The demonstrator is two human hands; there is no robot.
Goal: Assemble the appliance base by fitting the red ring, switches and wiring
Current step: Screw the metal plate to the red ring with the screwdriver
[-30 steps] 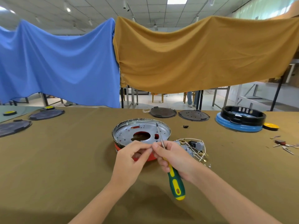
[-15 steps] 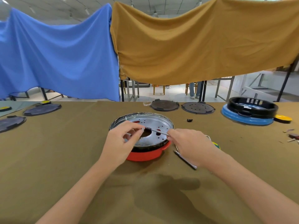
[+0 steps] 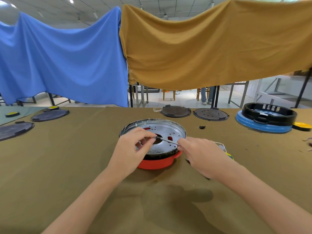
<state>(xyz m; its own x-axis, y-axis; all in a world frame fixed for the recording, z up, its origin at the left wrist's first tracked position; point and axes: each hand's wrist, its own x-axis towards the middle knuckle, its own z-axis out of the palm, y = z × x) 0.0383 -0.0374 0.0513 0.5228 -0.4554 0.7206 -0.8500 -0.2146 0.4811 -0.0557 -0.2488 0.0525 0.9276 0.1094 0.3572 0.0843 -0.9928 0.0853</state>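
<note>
My right hand [image 3: 200, 154] grips the screwdriver [image 3: 167, 140], shaft lying left-right over the metal pan [image 3: 175, 130] on the red ring [image 3: 157, 163], tip pointing left where my left hand [image 3: 131, 149] pinches it.

Metal pan [image 3: 175, 132] atop red ring [image 3: 157, 163]

**Our bare arms and hands**

We see two arms coming in from the lower edge, both uncovered from as far up as the view reaches down to the wrists; no sleeve cuff shows on either. Our left hand [image 3: 130, 150] and our right hand [image 3: 201, 153] are ungloved. We can make out no ring, watch, strap or bracelet on the fingers or wrists that show. The fingernails are short and plain. We wear no markings on hands or forearms.
</note>
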